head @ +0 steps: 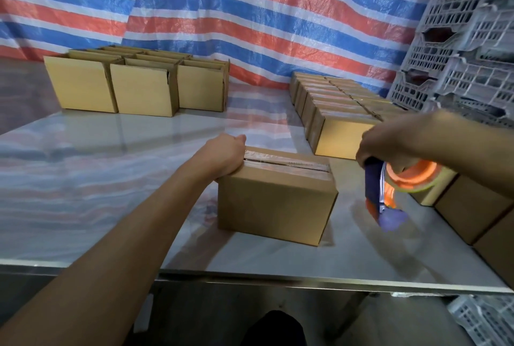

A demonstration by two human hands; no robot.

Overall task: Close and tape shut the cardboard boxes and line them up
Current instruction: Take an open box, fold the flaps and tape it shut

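striped tarp [250, 12] wall, glossy table [111, 151], grey crates [472, 39].

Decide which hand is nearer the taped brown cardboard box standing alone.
Left. The left hand grips the taped brown cardboard box at its left top edge; the right hand holds an orange and blue tape dispenser to the box's right, apart from it.

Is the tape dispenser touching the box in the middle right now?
No, the right hand holds the orange-and-blue tape dispenser clear of the brown cardboard box.
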